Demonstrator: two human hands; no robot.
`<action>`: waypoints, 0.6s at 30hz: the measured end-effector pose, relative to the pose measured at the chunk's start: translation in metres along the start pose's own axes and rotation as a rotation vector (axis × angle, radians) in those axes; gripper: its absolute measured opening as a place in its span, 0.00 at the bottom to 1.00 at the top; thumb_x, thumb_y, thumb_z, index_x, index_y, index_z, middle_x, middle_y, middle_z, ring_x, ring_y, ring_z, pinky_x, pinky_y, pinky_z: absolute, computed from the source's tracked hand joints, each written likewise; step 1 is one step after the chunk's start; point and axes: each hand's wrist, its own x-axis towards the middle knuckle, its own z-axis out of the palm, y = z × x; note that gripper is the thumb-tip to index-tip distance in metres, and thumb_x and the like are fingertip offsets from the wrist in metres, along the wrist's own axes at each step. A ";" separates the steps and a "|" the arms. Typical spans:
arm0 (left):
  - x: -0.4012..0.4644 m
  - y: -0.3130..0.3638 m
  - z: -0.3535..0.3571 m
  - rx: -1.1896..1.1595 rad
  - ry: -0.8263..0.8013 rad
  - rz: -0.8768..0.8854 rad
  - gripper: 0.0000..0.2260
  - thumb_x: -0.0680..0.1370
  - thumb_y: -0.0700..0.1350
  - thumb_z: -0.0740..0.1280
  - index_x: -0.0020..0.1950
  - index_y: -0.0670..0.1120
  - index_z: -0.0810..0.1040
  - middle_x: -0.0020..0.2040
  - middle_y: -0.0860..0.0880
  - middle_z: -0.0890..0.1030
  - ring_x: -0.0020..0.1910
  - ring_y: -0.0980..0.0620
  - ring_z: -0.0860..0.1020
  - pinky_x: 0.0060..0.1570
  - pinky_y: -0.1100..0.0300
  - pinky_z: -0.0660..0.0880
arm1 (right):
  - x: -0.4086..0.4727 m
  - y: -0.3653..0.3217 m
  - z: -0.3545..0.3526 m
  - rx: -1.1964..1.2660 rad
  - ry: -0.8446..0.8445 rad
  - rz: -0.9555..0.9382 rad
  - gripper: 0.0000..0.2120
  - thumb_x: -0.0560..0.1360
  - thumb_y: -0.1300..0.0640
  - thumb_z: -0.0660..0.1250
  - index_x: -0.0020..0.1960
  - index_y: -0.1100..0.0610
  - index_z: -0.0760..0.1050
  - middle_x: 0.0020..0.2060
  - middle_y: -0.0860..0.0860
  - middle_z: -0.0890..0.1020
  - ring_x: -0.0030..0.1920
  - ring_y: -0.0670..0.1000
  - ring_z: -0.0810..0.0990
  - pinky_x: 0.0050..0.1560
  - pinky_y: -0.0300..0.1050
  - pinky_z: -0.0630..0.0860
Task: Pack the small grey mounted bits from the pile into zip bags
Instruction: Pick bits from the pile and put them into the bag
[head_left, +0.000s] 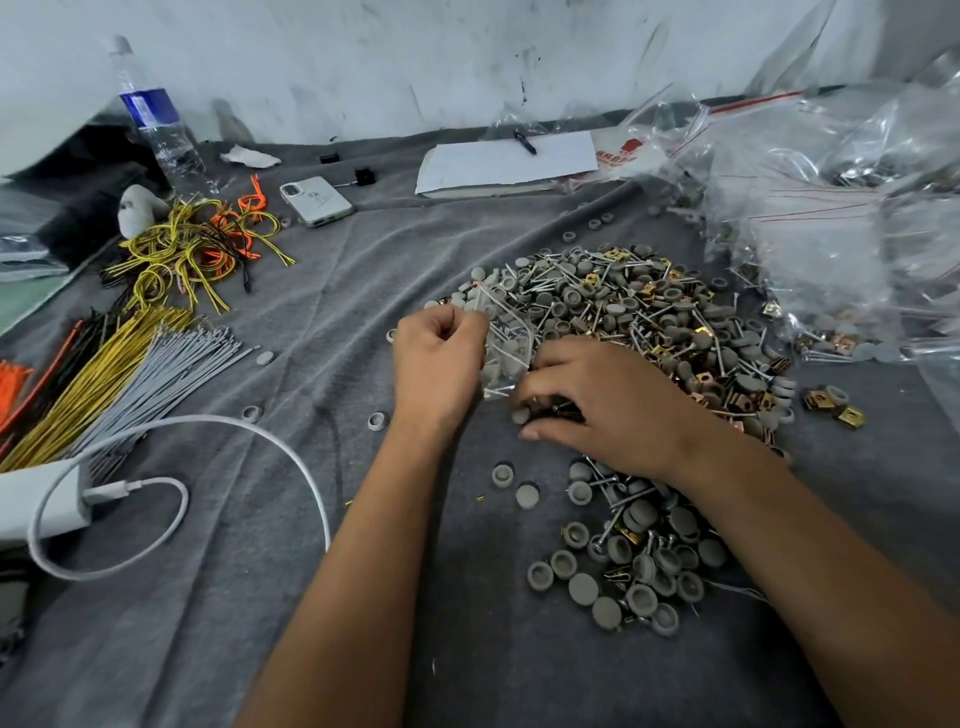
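Grey capped bits (639, 332) lay heaped with screws and brass clips on the cloth-covered bench (260, 597). A small clear zip bag (506, 345), partly filled, stood at the heap's near edge, its mouth pinched by the left hand (439, 358). The right hand (597, 400) hovered palm-down beside it, fingers curled around a few bits. A loose pinch could probably tip the bag and spill them; stray clips might get swept in

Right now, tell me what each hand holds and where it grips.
Left hand pinches the small zip bag at its top edge. Right hand holds a few small parts in its fingertips.
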 end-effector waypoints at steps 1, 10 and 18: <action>0.000 0.001 0.000 0.006 0.000 -0.006 0.12 0.70 0.45 0.65 0.28 0.47 0.68 0.28 0.43 0.66 0.28 0.48 0.61 0.32 0.56 0.59 | 0.001 0.000 0.000 0.000 -0.010 -0.002 0.10 0.75 0.44 0.73 0.53 0.47 0.83 0.47 0.43 0.77 0.51 0.45 0.75 0.54 0.49 0.76; -0.006 0.007 0.005 0.055 -0.054 0.109 0.10 0.70 0.42 0.64 0.28 0.46 0.70 0.28 0.43 0.70 0.30 0.49 0.65 0.33 0.56 0.62 | -0.002 -0.005 -0.008 0.212 0.336 -0.055 0.06 0.76 0.56 0.75 0.49 0.58 0.81 0.46 0.47 0.79 0.46 0.45 0.78 0.51 0.36 0.75; -0.016 0.013 0.011 0.065 -0.242 0.199 0.18 0.74 0.38 0.65 0.26 0.51 0.71 0.24 0.53 0.70 0.26 0.55 0.66 0.29 0.61 0.62 | -0.002 0.007 -0.007 0.072 0.343 0.001 0.10 0.76 0.64 0.74 0.57 0.60 0.82 0.51 0.52 0.82 0.51 0.51 0.80 0.55 0.50 0.78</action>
